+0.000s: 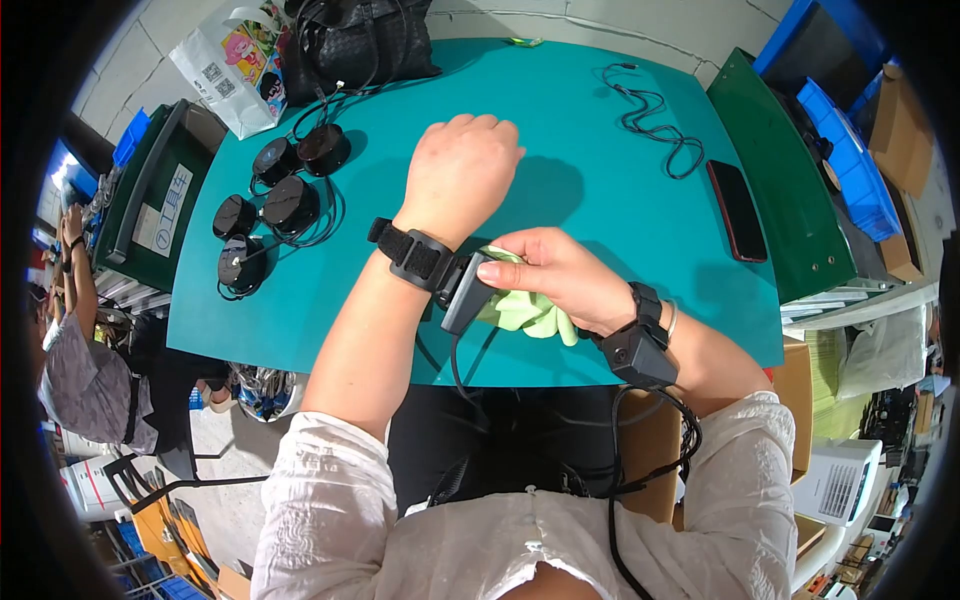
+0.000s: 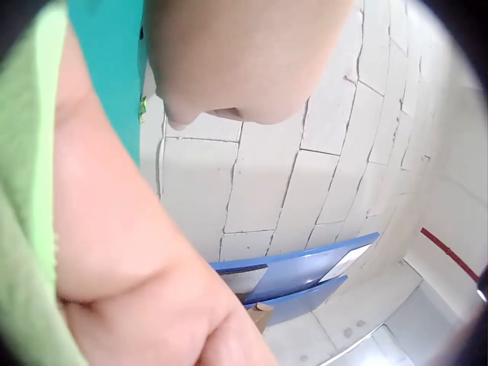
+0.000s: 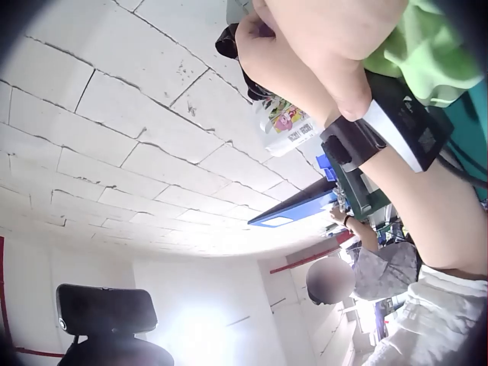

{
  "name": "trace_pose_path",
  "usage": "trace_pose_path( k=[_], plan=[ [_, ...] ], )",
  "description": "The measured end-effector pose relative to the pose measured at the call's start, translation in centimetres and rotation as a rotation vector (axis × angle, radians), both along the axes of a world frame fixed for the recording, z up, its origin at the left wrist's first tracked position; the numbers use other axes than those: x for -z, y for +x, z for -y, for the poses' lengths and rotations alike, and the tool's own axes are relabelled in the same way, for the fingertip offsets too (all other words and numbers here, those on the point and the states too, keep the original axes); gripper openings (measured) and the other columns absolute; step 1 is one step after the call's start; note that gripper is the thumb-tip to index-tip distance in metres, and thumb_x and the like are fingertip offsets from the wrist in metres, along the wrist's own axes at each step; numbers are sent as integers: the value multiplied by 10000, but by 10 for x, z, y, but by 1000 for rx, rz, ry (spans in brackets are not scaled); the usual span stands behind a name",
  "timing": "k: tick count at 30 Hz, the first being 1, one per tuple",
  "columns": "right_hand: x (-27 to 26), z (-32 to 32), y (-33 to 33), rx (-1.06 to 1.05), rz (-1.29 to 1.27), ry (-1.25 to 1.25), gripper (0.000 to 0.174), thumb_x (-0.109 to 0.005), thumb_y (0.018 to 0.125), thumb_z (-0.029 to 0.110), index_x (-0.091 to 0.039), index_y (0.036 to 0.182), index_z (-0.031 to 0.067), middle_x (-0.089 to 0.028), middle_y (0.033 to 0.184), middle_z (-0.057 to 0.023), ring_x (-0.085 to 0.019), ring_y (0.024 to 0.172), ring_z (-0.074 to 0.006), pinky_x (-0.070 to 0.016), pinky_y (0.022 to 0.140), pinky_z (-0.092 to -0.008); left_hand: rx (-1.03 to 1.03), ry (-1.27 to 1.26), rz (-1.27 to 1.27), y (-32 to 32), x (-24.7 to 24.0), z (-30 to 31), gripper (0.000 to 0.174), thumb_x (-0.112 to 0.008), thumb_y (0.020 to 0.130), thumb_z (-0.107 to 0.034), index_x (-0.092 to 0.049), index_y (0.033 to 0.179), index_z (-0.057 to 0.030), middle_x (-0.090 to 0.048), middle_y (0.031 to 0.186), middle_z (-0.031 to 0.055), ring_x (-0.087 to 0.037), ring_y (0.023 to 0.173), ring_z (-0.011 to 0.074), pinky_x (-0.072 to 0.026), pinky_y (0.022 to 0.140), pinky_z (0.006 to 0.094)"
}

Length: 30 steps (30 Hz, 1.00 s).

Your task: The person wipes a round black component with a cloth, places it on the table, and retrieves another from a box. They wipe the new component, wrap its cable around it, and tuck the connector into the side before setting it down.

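Observation:
My left hand (image 1: 462,165) is raised over the table with its back up and its fingers curled in, holding nothing. A black strap around that wrist carries a small dark wrist camera (image 1: 467,296), also seen in the right wrist view. My right hand (image 1: 565,275) grips a light green cloth (image 1: 530,312) against this camera, thumb on the casing's edge and fingers at its far side. The cloth (image 3: 431,57) bunches out below the palm. In the left wrist view the cloth (image 2: 27,198) and right hand (image 2: 130,236) fill the left side, close to the lens.
Several round black devices (image 1: 290,205) with cables lie on the green table's (image 1: 400,110) left side. A black bag (image 1: 355,50) and a printed paper bag (image 1: 235,70) stand behind. A phone (image 1: 736,210) and a coiled cable (image 1: 650,115) lie right. Another person (image 1: 85,370) is at far left.

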State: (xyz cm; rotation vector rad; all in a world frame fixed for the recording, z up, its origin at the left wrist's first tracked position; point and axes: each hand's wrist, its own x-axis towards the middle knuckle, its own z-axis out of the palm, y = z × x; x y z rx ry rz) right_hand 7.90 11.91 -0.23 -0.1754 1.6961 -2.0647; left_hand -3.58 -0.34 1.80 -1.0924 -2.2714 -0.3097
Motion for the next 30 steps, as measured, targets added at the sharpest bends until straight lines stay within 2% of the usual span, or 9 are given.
trace_pose_path(
  k=[5,7,9,11,12,17,20,25,30],
  plan=[
    [-5,4,2,-9,19,-25,309,-650,940,247,-645,1064,-36,-673,913,-19,-606,790,-46,-490,707,-209,-46,46,-48,0,-2,-3,210,-668,830,-234,-615,710,-70,-613,713,61,-612,787,261,-471,694,425],
    [-5,8,3,59,23,-97,235,-681,921,250,-672,899,16,-627,771,45,-536,660,-5,-428,564,-192,-11,75,-77,0,-2,-5,238,-663,846,-250,-624,707,-61,-617,702,66,-599,744,266,-467,661,409],
    [0,7,2,32,37,-110,235,-689,915,249,-670,909,14,-632,779,38,-547,663,-11,-438,566,-196,27,103,-107,1,-4,-6,267,-659,863,-266,-632,705,-52,-620,691,71,-587,702,271,-463,628,393],
    [2,7,2,6,53,-122,236,-697,909,247,-668,918,13,-637,787,32,-557,666,-16,-447,569,-199,27,332,454,10,-11,-5,352,-608,929,-307,-649,725,-23,-611,639,64,-540,569,214,-434,538,328],
    [2,9,2,-6,67,-123,238,-704,903,246,-665,921,12,-638,789,27,-567,670,-22,-457,572,-202,27,330,455,11,-11,-5,352,-608,929,-307,-649,725,-23,-611,639,64,-540,569,214,-434,538,328],
    [6,8,-1,-30,62,-102,247,-714,895,238,-653,955,6,-646,811,14,-589,682,-34,-485,590,-214,174,729,996,9,-6,-3,465,-488,1002,-370,-645,770,1,-578,594,26,-496,515,87,-399,489,251],
    [5,5,-2,-60,81,-135,263,-709,899,240,-641,997,5,-651,833,7,-604,705,-43,-500,612,-212,225,878,1251,3,-1,-2,458,-473,1005,-377,-635,798,-2,-585,611,35,-511,519,107,-408,497,252],
    [-6,-14,-7,-191,109,-205,334,-701,903,232,-617,1108,-18,-673,911,-27,-629,762,-62,-520,654,-208,281,939,1391,-3,5,0,427,-460,1008,-364,-623,829,-11,-585,643,40,-516,534,117,-420,522,252],
    [-16,-34,-12,-139,119,-103,377,-701,903,243,-615,1147,-30,-676,949,-27,-620,793,-65,-515,684,-216,271,963,1478,-3,6,1,416,-453,1011,-361,-618,843,-18,-584,656,36,-516,544,118,-422,533,253]
  ],
)
